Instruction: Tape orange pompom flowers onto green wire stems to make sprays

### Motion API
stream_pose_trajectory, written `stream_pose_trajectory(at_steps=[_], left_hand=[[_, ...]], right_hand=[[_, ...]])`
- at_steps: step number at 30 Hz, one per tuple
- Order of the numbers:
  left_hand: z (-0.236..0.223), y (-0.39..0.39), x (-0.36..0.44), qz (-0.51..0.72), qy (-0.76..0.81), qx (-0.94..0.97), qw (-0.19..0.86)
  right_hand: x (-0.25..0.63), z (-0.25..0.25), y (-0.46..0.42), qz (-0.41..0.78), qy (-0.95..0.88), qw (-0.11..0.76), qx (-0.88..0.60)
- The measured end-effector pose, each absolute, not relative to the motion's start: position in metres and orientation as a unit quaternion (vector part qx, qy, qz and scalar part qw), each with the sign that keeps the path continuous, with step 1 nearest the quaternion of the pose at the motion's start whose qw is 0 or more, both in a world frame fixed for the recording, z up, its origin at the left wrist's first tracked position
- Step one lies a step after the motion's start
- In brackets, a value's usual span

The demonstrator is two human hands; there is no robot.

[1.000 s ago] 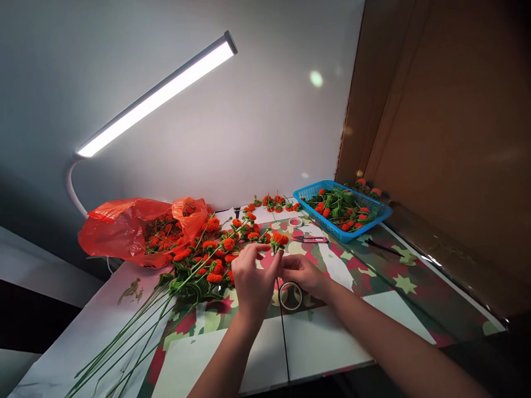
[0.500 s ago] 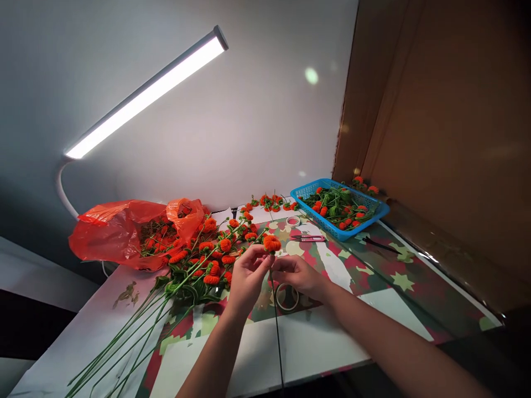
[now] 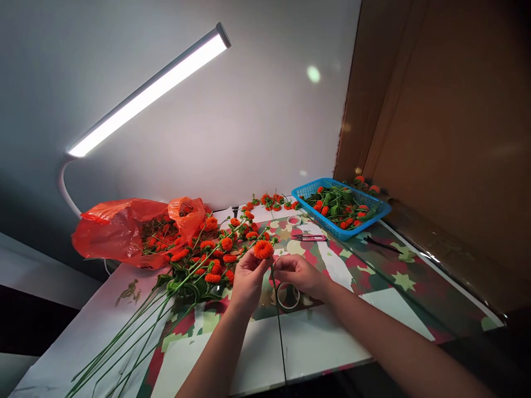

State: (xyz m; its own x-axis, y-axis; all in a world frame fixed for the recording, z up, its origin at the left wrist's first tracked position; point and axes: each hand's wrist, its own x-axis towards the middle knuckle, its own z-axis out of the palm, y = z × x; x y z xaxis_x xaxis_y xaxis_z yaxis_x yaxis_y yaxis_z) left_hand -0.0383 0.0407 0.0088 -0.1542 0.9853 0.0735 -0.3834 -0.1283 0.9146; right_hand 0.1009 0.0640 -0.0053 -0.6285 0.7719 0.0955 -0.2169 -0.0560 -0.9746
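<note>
An artificial flower with a fluffy orange head (image 3: 263, 250) is pinched just under its bloom by my left hand (image 3: 248, 283). Its long dark green stem (image 3: 280, 331) hangs down over the white sheet toward the table's front edge. My right hand (image 3: 302, 275) is closed, thumb and fingers pinched beside the upper stem. What sits between those fingertips is too small to make out. Just below my right hand lies a roll of tape (image 3: 298, 298), partly behind the hand and stem.
Several finished orange flowers (image 3: 213, 268) lie at left, beside a red plastic bag (image 3: 103, 235) of flower heads. A blue basket (image 3: 342, 235) holds more at back right. Pink thread snips (image 3: 309, 237) and a second tape roll (image 3: 294, 220) lie mid-table. A lamp (image 3: 149, 91) shines above.
The flower head has tilted toward me and slightly left, so its front now shows. Both hands stay in nearly the same place, still pinched by the stem.
</note>
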Motion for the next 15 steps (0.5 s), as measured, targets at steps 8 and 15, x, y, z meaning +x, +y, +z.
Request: stream_pose_trajectory(at_steps=[8,15], left_hand=[[0.0099,0.0330,-0.0394,0.590,0.451,0.386,0.547],[0.0080,0.0360,-0.0373,0.594,0.391,0.288,0.641]], right_hand=[[0.0999,-0.0045,0.0651,0.668,-0.593,0.387,-0.229],[0.0994,-0.0057,0.0659,0.727,-0.543,0.343,-0.243]])
